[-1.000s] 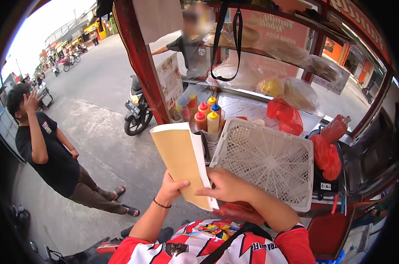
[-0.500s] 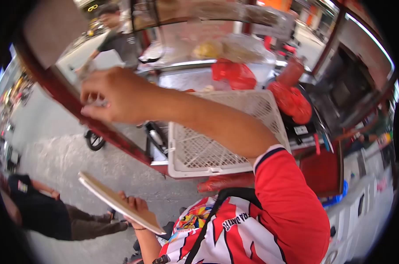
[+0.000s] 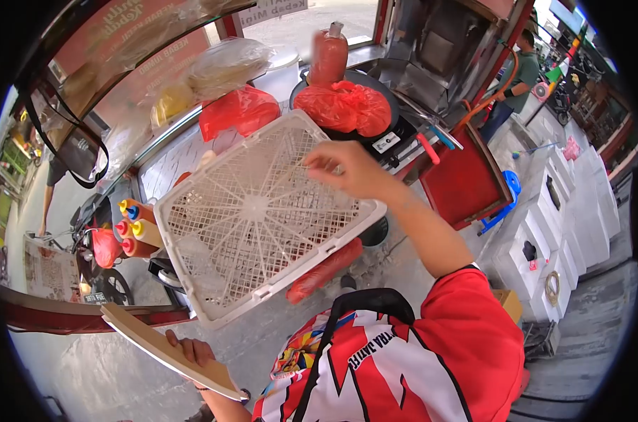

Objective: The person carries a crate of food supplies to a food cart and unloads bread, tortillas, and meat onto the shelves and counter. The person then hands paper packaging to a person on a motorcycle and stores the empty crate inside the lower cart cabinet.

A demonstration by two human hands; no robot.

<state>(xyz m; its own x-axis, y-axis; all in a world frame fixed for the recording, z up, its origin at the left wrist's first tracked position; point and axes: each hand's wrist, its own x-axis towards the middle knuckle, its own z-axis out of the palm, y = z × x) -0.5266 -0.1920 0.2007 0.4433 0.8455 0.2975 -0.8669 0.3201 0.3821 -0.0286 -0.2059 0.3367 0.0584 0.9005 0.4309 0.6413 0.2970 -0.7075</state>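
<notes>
My left hand (image 3: pixel 192 352) is closed on a stack of brown and white paper (image 3: pixel 171 352), held tilted at the lower left. Over the right part of an upturned white plastic basket (image 3: pixel 254 204) is my right hand (image 3: pixel 343 169), its fingers curled; whether it holds anything is too small to tell. Several sauce bottles (image 3: pixel 142 231) stand left of the basket. Red plastic bags (image 3: pixel 239 112) lie behind it, and another red bag (image 3: pixel 343 107) rests on a dark round pan. A red wrapped roll (image 3: pixel 326 269) shows under the basket's front edge.
A red container (image 3: pixel 329 56) stands at the back. At the right are a red panel (image 3: pixel 467 176), a blue stool (image 3: pixel 505 197) and white boxes (image 3: pixel 537 239). Someone in green (image 3: pixel 523 77) stands at the upper right. A black strap (image 3: pixel 66 151) hangs at the left.
The view has swung right. My right hand left the paper, reached out to the left, and is now above the basket. My left hand has lowered the paper stack.
</notes>
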